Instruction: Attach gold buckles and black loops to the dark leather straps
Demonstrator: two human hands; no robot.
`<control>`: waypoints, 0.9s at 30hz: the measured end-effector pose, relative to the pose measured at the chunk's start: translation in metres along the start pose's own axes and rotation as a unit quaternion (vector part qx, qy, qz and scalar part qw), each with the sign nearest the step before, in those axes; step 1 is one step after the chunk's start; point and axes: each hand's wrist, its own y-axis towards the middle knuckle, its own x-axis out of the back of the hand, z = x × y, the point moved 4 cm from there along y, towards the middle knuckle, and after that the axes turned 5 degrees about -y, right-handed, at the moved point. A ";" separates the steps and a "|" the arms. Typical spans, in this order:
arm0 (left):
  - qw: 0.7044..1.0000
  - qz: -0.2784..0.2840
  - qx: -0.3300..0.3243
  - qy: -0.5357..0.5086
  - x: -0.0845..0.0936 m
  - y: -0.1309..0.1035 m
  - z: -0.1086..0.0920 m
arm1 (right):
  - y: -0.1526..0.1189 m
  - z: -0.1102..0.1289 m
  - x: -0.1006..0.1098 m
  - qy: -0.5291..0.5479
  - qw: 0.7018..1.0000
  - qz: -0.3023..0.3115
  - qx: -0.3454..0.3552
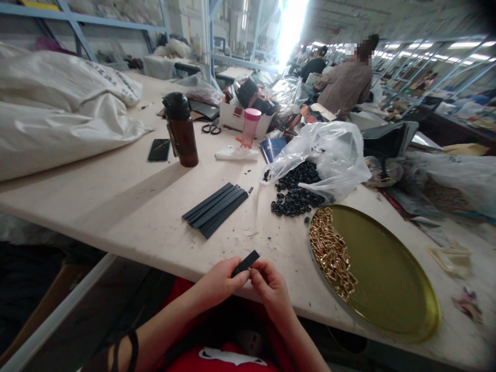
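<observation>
Both hands meet at the table's front edge. My left hand (221, 281) is closed on a short black strap (247, 262), whose free end sticks up to the right. Thumb and fingers of my right hand (272, 285) are pinched at the strap's near edge, on a small gold buckle (249, 269) mostly hidden by the fingertips. Beyond them lies a bundle of flat black strips (215, 209). To the right, gold buckles (329, 248) are heaped along the left side of an oval gold-coloured tray (391, 263). Small black loops (292, 201) spill from a clear plastic bag (339, 155).
A dark bottle (182, 132), a phone (158, 150), scissors (211, 128) and a pink-lidded cup (250, 129) stand or lie farther back. A large white sack (58, 113) covers the left side. Another person (344, 85) is in the background.
</observation>
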 end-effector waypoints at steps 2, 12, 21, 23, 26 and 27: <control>1.000 -0.001 0.002 0.001 0.000 0.000 -0.001 | 0.000 0.000 0.000 0.001 1.000 0.000 0.002; 1.000 -0.008 0.007 -0.004 0.001 0.000 -0.002 | 0.000 -0.001 0.000 -0.003 1.000 0.004 0.001; 1.000 -0.006 0.005 -0.008 0.000 0.000 -0.001 | 0.000 -0.001 0.000 -0.003 1.000 0.007 0.005; 1.000 -0.008 0.005 -0.007 0.000 0.000 -0.001 | 0.000 -0.001 0.000 0.000 1.000 0.006 0.007; 1.000 -0.006 0.006 -0.007 0.000 0.000 -0.001 | 0.000 0.000 0.000 0.003 1.000 0.005 0.003; 1.000 -0.006 0.007 -0.008 0.000 0.000 -0.001 | -0.001 0.000 0.000 0.002 1.000 0.005 0.002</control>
